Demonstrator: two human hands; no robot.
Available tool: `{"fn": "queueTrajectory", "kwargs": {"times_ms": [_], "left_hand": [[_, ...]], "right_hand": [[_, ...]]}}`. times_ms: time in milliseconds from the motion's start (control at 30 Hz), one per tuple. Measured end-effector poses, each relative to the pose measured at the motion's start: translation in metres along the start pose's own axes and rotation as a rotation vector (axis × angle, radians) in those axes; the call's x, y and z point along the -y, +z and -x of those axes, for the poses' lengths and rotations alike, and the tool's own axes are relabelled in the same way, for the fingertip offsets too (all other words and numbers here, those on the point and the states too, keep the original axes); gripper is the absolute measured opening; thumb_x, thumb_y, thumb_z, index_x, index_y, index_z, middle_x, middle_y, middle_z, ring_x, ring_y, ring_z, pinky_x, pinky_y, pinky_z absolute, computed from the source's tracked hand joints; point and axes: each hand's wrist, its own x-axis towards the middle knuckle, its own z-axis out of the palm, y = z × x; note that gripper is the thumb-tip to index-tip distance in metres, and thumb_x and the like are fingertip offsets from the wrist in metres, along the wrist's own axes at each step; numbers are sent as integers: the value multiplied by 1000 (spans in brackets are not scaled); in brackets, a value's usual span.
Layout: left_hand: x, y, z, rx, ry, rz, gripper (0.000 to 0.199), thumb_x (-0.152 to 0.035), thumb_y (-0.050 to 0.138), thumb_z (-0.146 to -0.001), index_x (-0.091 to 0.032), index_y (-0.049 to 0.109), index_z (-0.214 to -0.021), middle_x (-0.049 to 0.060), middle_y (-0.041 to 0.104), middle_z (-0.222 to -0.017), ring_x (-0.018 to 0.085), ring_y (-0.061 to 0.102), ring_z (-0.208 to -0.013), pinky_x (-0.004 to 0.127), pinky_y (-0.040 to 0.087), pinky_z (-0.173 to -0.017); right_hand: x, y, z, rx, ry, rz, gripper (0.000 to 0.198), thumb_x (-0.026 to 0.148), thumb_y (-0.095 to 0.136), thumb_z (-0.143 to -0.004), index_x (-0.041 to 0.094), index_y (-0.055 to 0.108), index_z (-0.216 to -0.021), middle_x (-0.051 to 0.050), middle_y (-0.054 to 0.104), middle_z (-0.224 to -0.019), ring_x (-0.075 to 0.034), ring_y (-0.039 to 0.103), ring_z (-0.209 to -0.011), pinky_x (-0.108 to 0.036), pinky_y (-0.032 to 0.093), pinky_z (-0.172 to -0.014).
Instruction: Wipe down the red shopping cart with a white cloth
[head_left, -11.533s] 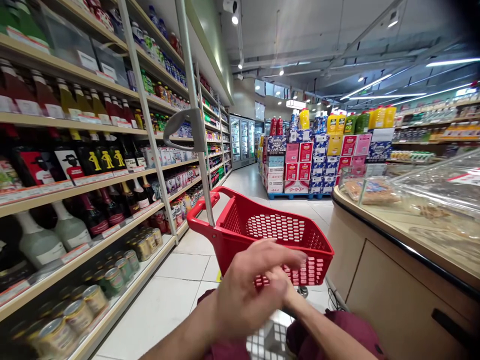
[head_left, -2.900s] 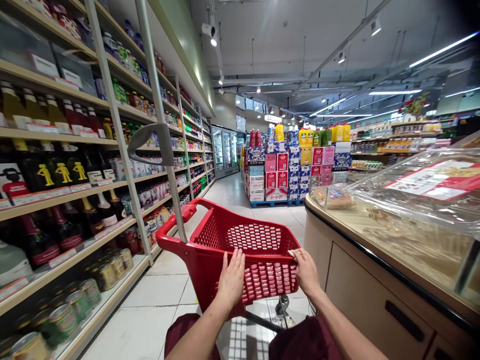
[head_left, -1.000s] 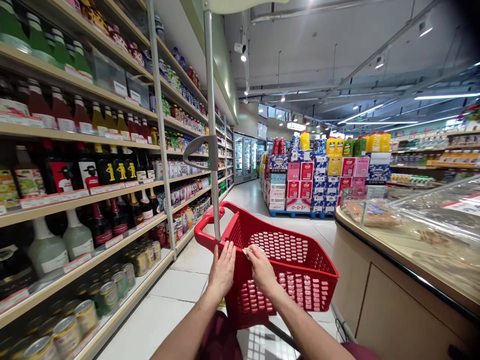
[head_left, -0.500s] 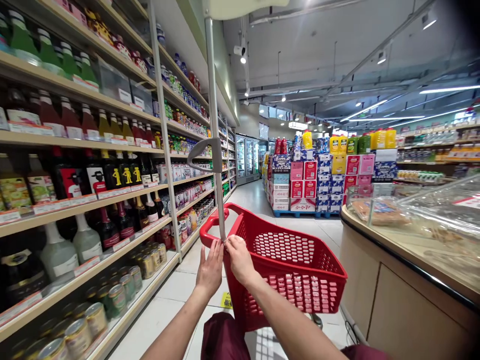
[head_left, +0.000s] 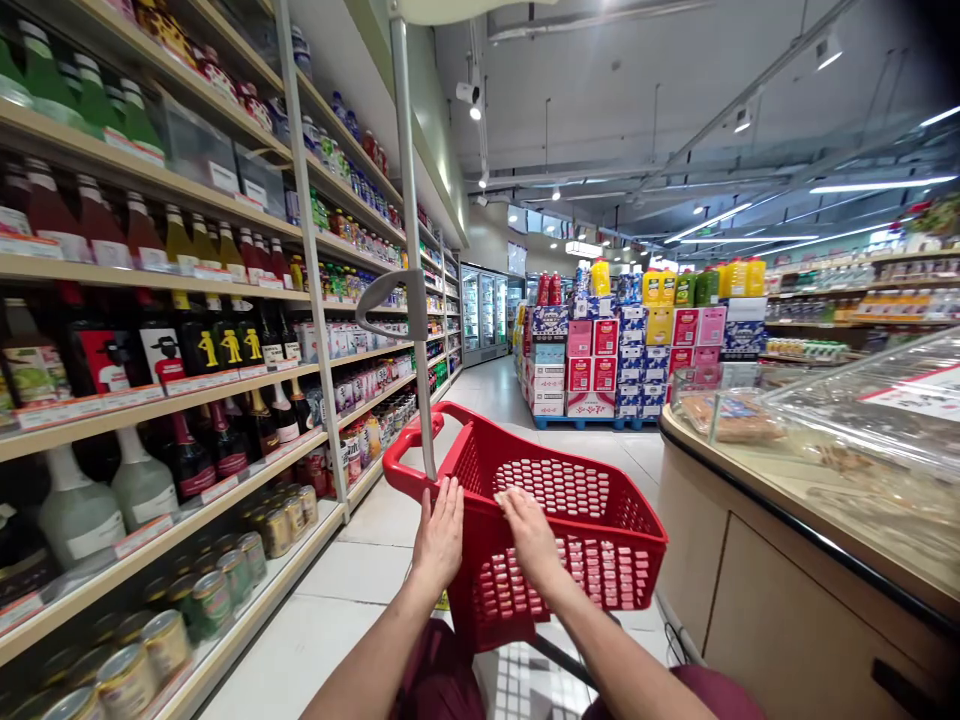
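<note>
Basket [head_left: 585, 530] is red, perforated; left hand [head_left: 439, 545] rests straight-fingered, right hand [head_left: 531, 545] pinches something pale [head_left: 500, 497].

At centre we see a cart [head_left: 592, 532] of smooth, glossy plastic with a satiny metal pole [head_left: 408, 180]; at lower right, a matt, wood-look surface [head_left: 817, 600]; at lower left, shiny floor [head_left: 330, 580].

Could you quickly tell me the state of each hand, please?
Left hand: open, fingers extended, against the side of the red cart.
Right hand: closed, pinching a small pale piece, material unclear.
</note>
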Motion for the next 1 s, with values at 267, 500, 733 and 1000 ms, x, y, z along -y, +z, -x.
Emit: {"fn": "queueTrajectory", "kwargs": {"times_ms": [267, 500, 733, 1000], "left_hand": [[-50, -2, -11, 112, 125, 91, 61, -14, 34, -73, -7, 26, -132, 11, 25, -141, 21, 12, -132, 46, 7, -107], [-71, -6, -17, 161, 131, 134, 60, -12, 32, -73, -5, 27, -132, 13, 22, -141, 23, 12, -131, 47, 8, -106], [-93, -12, -24, 196, 247, 181, 59, -17, 33, -75, -7, 27, -132, 12, 25, -140, 22, 15, -131, 46, 11, -105], [-108, 0, -15, 149, 270, 157, 62, -12, 34, -71, -7, 26, -132, 11, 23, -141, 21, 11, -132, 46, 10, -106]], "right_hand": [[-58, -21, 44, 4, 66, 68, 54, -1, 31, -76, 21, 47, -122, -6, 47, -127, -20, 30, -125, -45, 29, -101], [-135, -55, 86, -11, 311, 196, 47, 3, 29, -78, 14, 51, -118, -12, 50, -122, -23, 32, -123, -45, 30, -100], [-113, -42, 76, 37, 92, 71, 52, 1, 29, -77, 21, 47, -122, -5, 45, -129, -19, 25, -127, -45, 27, -102], [-167, -54, 145, -78, 342, 91, 50, 8, 32, -77, 19, 45, -124, -7, 43, -130, -20, 28, -126, -44, 28, -103]]}}
